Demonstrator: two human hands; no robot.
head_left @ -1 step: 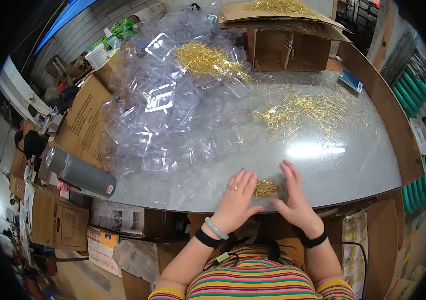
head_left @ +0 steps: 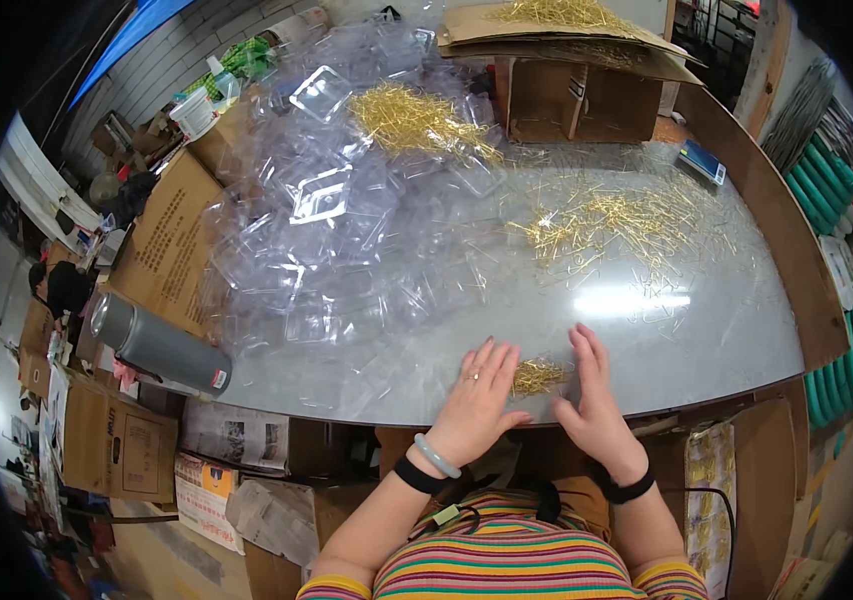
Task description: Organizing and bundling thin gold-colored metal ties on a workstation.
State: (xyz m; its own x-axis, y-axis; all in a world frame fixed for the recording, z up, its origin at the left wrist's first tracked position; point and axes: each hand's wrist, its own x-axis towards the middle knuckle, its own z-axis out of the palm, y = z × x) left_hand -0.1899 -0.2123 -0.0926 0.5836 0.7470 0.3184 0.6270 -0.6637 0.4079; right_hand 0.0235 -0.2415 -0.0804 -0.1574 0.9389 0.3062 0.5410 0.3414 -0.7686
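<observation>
Down low, left hand [head_left: 476, 395] and right hand [head_left: 591, 400] flat, fingers spread, flanking gold pin bundle [head_left: 538, 377]; pins lie left-right

Gold pins [head_left: 538, 376] lie on the grey table [head_left: 646, 340], near clear plastic trays [head_left: 346, 240] and a silver flask [head_left: 161, 350].

— Where is there room on the tabletop [head_left: 646, 345]?
— A bare strip ahead of the right hand [head_left: 594, 400], up to the scattered gold pins [head_left: 611, 225].
— And to the left?
— Blocked: clear plastic trays [head_left: 346, 250] piled deep (a grey flask [head_left: 161, 345] lies at the edge too).
</observation>
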